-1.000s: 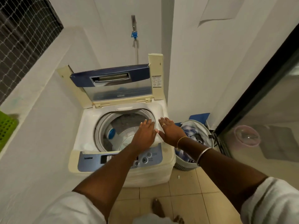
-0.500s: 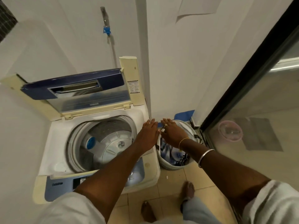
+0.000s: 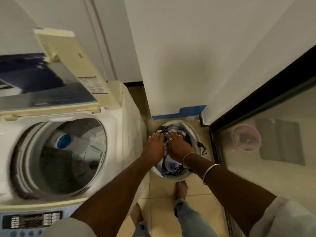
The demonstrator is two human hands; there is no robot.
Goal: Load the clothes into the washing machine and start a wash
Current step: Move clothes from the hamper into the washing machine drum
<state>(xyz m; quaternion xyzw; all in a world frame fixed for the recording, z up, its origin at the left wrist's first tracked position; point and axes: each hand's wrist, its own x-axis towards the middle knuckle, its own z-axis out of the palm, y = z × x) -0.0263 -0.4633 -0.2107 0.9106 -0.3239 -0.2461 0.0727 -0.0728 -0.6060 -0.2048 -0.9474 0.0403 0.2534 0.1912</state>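
Now both hands, left hand (image 3: pixel 154 144) and right hand (image 3: pixel 177 146), press flat and open onto soft, light clothes (image 3: pixel 168 165) in the basket (image 3: pixel 194 132), lower centre; bunching a handful seemingly grips best.

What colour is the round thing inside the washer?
Blue; the round cap shows in the head view.

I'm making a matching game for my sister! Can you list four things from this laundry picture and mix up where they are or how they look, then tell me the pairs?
Things:
1. washing machine lid
2. laundry basket
3. pink bowl
4. left hand

Descriptions:
A. behind the glass door
B. standing open
C. on the clothes, beside the right hand
D. on the floor, full of clothes

Pairs: 1-B, 2-D, 3-A, 4-C
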